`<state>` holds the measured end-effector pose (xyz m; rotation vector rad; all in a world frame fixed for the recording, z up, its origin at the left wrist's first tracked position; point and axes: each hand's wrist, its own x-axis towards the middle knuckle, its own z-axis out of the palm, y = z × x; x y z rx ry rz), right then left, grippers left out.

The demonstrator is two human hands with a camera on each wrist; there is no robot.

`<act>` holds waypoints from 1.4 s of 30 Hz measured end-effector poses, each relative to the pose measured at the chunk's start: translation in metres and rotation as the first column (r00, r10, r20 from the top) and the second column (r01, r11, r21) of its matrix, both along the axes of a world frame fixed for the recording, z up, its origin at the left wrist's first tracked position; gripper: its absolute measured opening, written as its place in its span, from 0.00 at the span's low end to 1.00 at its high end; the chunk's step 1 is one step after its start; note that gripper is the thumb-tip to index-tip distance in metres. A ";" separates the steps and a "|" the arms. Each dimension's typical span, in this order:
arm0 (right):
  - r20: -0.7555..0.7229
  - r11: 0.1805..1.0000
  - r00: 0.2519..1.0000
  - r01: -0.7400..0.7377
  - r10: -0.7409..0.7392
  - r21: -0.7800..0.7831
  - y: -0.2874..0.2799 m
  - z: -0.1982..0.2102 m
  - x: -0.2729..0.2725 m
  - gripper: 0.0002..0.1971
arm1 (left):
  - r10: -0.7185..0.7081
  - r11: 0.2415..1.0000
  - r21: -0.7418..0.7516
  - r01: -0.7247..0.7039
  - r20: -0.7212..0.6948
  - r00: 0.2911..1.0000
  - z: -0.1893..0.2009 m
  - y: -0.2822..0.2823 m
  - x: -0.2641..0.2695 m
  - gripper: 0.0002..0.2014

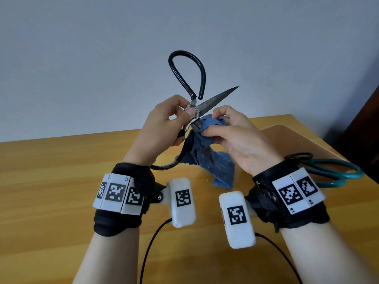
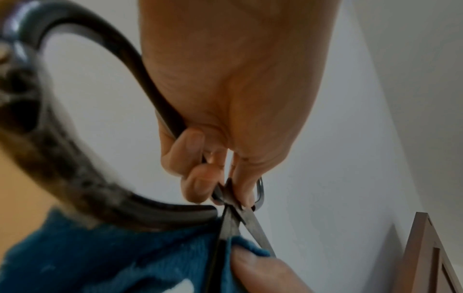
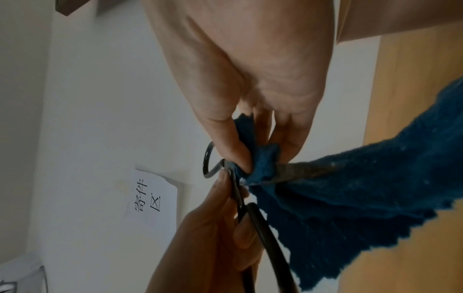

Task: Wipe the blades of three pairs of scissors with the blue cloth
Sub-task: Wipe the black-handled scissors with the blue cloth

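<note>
A large pair of scissors (image 1: 217,99) with black loop handles is held open in the air above the table. My left hand (image 1: 184,113) pinches it at the pivot, one loop standing up and the other hanging towards my wrist. One dark blade points up and right, bare. My right hand (image 1: 213,124) pinches the blue cloth (image 1: 209,158) round the other blade, close to the pivot; the rest of the cloth hangs down. In the left wrist view my left hand (image 2: 225,190) grips the crossing blades (image 2: 255,228) beside the cloth (image 2: 100,257). In the right wrist view my right hand (image 3: 260,156) squeezes the cloth (image 3: 350,198) onto a blade (image 3: 300,172).
A teal-handled pair of scissors (image 1: 336,173) and a smaller black-handled pair (image 1: 301,155) lie on a pale board (image 1: 287,138) at the right of the wooden table (image 1: 51,181). Black cables (image 1: 151,242) trail from my wrists. A dark door (image 1: 365,130) stands at the far right.
</note>
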<state>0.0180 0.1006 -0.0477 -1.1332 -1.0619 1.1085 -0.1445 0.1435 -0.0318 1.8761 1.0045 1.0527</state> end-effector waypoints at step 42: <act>0.104 0.995 0.992 -0.083 0.076 0.064 -0.001 -0.003 0.011 0.15 | -0.013 0.999 0.036 0.011 0.065 0.998 0.007 -0.007 0.005 0.05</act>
